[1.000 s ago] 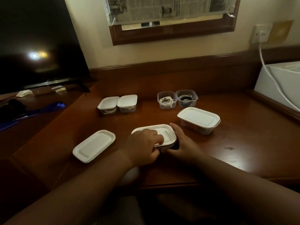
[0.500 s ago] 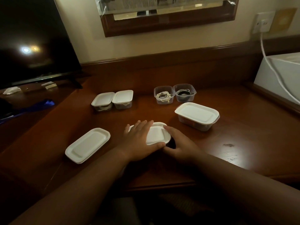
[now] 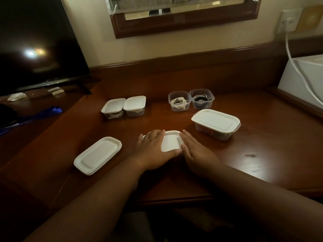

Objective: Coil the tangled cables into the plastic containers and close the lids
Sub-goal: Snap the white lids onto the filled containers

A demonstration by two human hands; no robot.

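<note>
A white lid (image 3: 171,141) lies on a container at the desk's front middle. My left hand (image 3: 153,148) presses flat on its left half with straight fingers. My right hand (image 3: 195,151) lies flat along its right edge. The container under the lid is hidden. A larger lidded container (image 3: 215,124) stands to the right. Behind it, two small open tubs hold a coiled white cable (image 3: 178,102) and a coiled black cable (image 3: 201,99). Two small lidded tubs (image 3: 124,106) stand at the back left. Stacked loose white lids (image 3: 97,155) lie at the front left.
The wooden desk (image 3: 253,145) has a raised back rail. A dark television (image 3: 35,44) stands at the left with blue plastic (image 3: 42,112) and scraps below it. At the right, a white appliance (image 3: 300,79) has a white cord running to a wall socket (image 3: 288,21).
My left hand went from curled fingers at the lid's near edge to lying flat on top. My right hand moved from gripping the container's near side to resting flat on the lid's right edge.
</note>
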